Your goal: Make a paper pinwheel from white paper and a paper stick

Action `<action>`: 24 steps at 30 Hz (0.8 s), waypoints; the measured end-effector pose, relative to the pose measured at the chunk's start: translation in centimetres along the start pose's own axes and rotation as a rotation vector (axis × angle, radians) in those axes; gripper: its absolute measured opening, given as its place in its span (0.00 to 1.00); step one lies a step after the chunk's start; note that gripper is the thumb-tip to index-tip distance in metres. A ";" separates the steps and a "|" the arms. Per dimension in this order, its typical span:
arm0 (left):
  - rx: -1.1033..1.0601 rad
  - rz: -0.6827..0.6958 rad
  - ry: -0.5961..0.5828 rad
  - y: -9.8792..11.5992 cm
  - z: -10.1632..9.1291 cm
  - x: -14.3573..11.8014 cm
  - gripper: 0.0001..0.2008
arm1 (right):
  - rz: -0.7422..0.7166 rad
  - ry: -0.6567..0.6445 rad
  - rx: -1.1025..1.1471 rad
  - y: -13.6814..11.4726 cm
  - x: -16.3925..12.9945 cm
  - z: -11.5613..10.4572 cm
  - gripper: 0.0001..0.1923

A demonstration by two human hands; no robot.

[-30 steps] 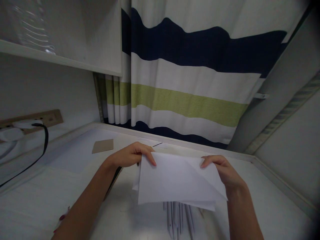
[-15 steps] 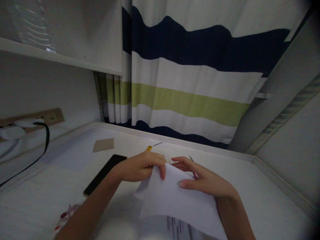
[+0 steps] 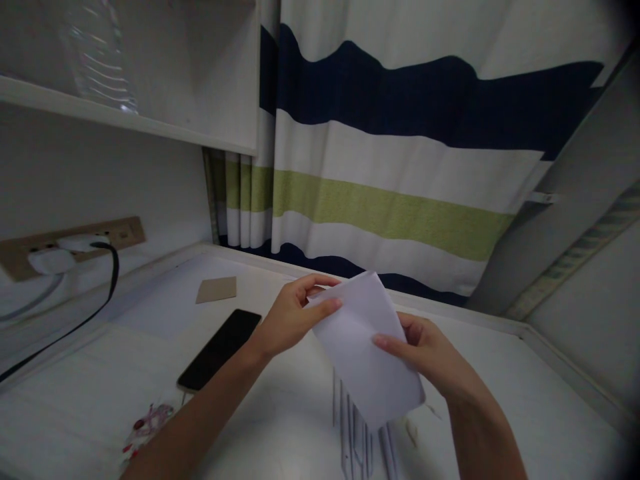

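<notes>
Folded white paper sheet [image 3: 367, 350] held in the air above the pale desk [image 3: 500, 407], pinched between both hands.
Light, floppy, easily creased: left hand [image 3: 290, 317] nips its top corner, right hand [image 3: 425, 353] clamps the side edge; rolled paper tubes [image 3: 363, 443] lie beneath, black phone [image 3: 220, 348] left.

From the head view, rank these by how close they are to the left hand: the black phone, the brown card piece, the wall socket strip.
Measured from the left hand, which holds the folded white paper:
1. Black phone, on the desk just left of the wrist.
2. Brown card piece, farther back and left on the desk.
3. Wall socket strip, on the far left wall.
</notes>
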State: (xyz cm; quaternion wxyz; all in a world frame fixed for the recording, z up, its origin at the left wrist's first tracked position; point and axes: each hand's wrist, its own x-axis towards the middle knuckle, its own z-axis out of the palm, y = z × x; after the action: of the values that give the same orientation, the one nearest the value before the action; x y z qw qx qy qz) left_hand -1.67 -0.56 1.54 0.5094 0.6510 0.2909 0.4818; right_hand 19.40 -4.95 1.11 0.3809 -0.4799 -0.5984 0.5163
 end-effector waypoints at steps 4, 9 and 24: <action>0.152 -0.002 -0.078 0.4 0.7 -0.9 0.06 | -0.093 -0.076 0.055 -0.6 -0.5 0.9 0.16; -0.043 -0.101 -0.131 0.5 1.6 -1.5 0.13 | -0.043 0.149 0.052 -1.1 -1.2 1.9 0.13; -0.225 -0.141 -0.043 0.9 2.6 -2.4 0.06 | -0.093 0.207 0.138 -1.9 -2.8 2.3 0.11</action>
State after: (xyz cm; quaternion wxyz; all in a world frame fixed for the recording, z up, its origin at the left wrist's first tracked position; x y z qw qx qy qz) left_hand -0.29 -3.92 1.56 0.6179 0.5777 0.2690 0.4605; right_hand 17.53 -8.26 2.70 0.4965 -0.4749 -0.5404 0.4856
